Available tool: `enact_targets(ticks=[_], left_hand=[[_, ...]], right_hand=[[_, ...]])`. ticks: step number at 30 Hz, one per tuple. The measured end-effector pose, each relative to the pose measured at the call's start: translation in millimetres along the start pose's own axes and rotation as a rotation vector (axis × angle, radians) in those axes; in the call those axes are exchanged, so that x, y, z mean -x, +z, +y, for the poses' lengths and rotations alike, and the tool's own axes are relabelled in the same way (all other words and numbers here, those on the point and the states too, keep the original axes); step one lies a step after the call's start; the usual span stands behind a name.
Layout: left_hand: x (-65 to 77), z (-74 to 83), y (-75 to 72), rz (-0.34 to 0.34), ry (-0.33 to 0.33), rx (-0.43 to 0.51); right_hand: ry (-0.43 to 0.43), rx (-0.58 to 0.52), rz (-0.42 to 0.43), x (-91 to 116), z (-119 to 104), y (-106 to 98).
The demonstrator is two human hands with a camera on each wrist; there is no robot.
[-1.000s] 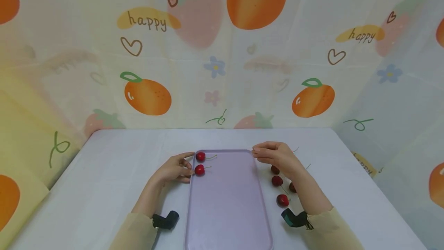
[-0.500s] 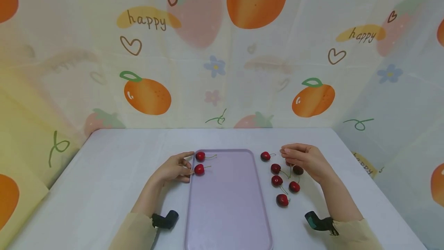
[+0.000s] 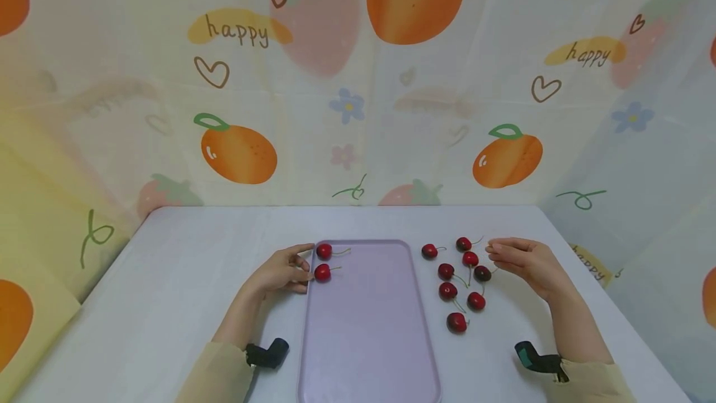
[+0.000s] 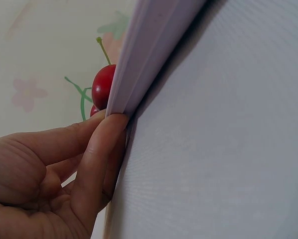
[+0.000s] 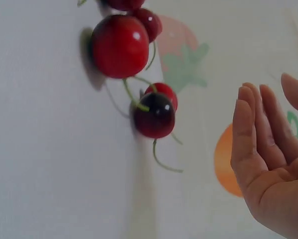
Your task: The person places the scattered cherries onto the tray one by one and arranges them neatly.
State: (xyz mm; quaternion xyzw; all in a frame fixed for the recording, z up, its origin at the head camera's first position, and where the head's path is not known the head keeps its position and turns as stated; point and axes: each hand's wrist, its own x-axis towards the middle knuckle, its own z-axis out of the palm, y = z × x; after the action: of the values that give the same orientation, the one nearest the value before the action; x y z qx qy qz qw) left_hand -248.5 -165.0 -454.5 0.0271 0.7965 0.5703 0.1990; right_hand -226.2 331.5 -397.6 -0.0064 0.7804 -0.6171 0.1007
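A lilac tray (image 3: 366, 334) lies on the white table, with two stemmed red cherries (image 3: 323, 273) in its far left corner. My left hand (image 3: 284, 271) touches the tray's left edge, index finger near the corner and thumb lower down. In the left wrist view, the thumb (image 4: 100, 149) lies against the tray's outer wall (image 4: 154, 45), close below the red cherry (image 4: 103, 87). To the right of the tray lie several dark red cherries (image 3: 447, 291). My right hand (image 3: 520, 263) hovers just right of them, holding nothing. Its fingers (image 5: 243, 132) are extended, apart from the cherries (image 5: 120, 46).
The white table (image 3: 224, 235) ends at a fruit-printed cloth backdrop (image 3: 358, 142). Cloth walls also stand at the left and right. Dark wrist-worn devices (image 3: 267, 353) sit on both forearms.
My right hand has moved right, from the tray's far right corner past the loose cherries, uncovering them. The left hand, the tray and the two cherries on it stay put.
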Motion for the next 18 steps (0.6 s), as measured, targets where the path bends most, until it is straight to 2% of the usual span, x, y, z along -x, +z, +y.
enact_targets(ticks=[8, 13, 18], left_hand=[[-0.1, -0.7, 0.2, 0.000, 0.005, 0.004], [0.2, -0.8, 0.3, 0.006, 0.006, 0.003], [0.2, -0.6, -0.2, 0.003, 0.006, 0.007]], right_hand=[[0.061, -0.177, 0.133, -0.5, 11.4, -10.6], [0.109, -0.218, 0.197, -2.9, 20.6, -13.9], [0.138, -0.207, 0.224, -6.0, 31.2, -17.2]])
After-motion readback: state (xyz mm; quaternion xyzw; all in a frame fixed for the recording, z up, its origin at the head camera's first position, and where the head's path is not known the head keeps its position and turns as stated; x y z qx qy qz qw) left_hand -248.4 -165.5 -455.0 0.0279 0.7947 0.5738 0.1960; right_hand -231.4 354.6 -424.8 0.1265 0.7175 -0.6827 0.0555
